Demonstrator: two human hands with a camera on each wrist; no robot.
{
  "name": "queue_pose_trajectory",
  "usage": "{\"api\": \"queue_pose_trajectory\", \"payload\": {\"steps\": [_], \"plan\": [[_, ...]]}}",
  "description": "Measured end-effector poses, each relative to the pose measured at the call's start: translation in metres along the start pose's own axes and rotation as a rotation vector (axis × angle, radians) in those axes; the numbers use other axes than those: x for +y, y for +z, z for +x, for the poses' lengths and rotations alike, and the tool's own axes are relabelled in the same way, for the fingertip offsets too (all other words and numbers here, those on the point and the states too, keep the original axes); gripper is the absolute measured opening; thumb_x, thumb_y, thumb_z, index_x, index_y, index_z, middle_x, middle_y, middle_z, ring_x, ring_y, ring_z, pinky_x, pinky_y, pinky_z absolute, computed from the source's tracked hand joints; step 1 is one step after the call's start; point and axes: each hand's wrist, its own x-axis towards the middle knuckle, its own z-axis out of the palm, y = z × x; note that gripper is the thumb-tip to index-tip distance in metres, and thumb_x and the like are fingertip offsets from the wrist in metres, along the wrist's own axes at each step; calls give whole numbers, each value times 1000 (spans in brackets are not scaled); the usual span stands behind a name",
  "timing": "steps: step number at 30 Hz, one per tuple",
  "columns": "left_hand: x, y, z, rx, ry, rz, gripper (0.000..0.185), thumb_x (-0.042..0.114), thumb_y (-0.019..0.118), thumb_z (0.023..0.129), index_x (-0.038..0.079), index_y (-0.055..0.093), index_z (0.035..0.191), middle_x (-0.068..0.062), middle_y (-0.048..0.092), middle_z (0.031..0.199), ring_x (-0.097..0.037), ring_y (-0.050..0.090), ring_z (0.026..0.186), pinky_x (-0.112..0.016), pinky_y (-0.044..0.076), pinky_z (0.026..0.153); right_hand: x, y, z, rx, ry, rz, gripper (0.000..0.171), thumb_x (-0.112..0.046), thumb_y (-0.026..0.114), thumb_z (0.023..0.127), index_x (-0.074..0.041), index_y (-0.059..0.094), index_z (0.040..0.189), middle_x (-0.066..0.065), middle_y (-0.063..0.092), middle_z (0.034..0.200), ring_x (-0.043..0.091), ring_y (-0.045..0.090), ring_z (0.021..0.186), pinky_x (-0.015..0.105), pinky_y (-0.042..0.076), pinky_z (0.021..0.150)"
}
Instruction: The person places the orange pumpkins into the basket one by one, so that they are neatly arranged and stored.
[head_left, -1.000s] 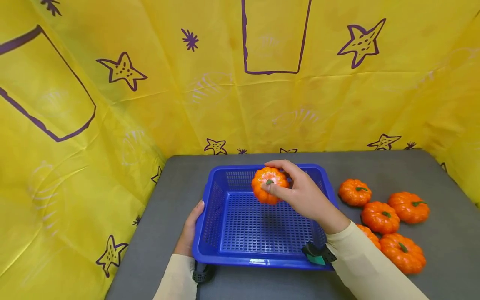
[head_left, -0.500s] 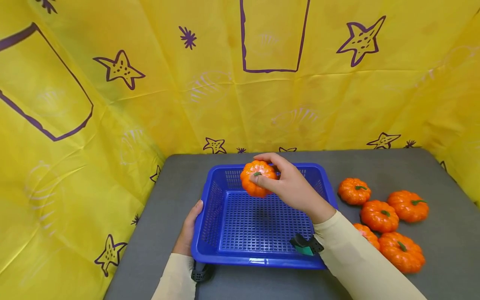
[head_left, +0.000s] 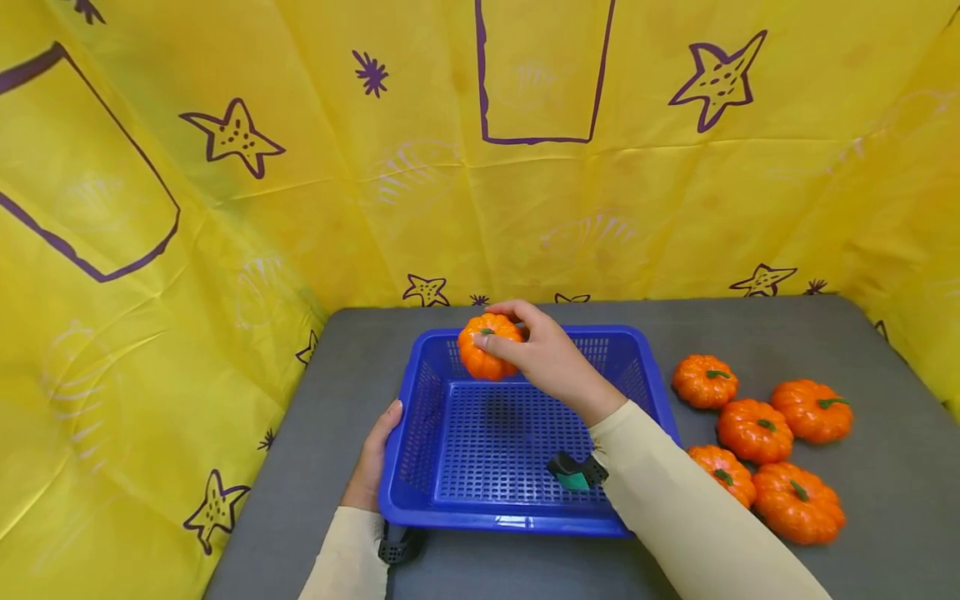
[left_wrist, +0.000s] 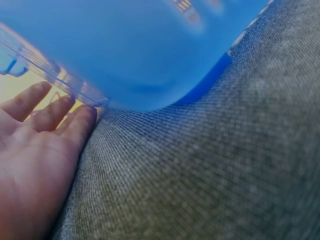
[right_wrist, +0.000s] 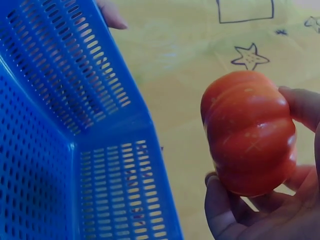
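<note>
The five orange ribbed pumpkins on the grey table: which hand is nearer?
Right. The right hand holds another orange pumpkin above the blue plastic basket, left of the five pumpkins; the left hand is farther, at the basket's left side.

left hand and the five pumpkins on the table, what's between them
The blue perforated basket, then a strip of grey table; the right sleeve crosses above them. The head view shows it.

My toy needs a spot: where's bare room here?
Bare table: behind the five loose pumpkins, and between the yellow cloth and the left hand. The blue basket shows bare floor too. Crowded: right of the basket, where those pumpkins bunch.
</note>
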Motion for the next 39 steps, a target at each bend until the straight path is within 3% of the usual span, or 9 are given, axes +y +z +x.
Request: {"api": "queue_pose_trajectory", "payload": {"steps": [13, 25, 29, 39], "plan": [[2, 1, -1, 10, -38, -8, 71, 60, 49, 108, 22, 41, 167, -21, 57, 152, -36, 64, 122, -52, 55, 97, 16, 14, 17, 15, 23, -41, 56, -33, 79, 102, -13, 60, 151, 12, 58, 145, 31, 63, 123, 44, 59, 97], [1, 1, -2, 7, -63, -10, 77, 64, 49, 107, 17, 39, 167, -20, 60, 148, -35, 65, 120, -52, 56, 96, 45, 22, 28, -32, -2, -194, 58, -34, 80, 101, -11, 63, 151, 11, 61, 142, 29, 61, 121, 45, 56, 98], [1, 0, -2, -1, -62, -13, 79, 64, 48, 107, 13, 39, 167, -18, 63, 144, -33, 67, 117, -50, 57, 95, 49, 26, 28, -47, 27, -209, 60, -36, 79, 101, -10, 61, 152, 11, 63, 140, 29, 63, 118, 46, 56, 98], [2, 0, -2, 23, -59, 14, 78, 64, 50, 106, 15, 40, 166, -20, 61, 149, -36, 66, 122, -53, 56, 98, 60, 37, 30, -101, 34, -292, 54, -30, 82, 98, -5, 67, 143, 11, 67, 135, 28, 62, 118, 43, 54, 100]]}}
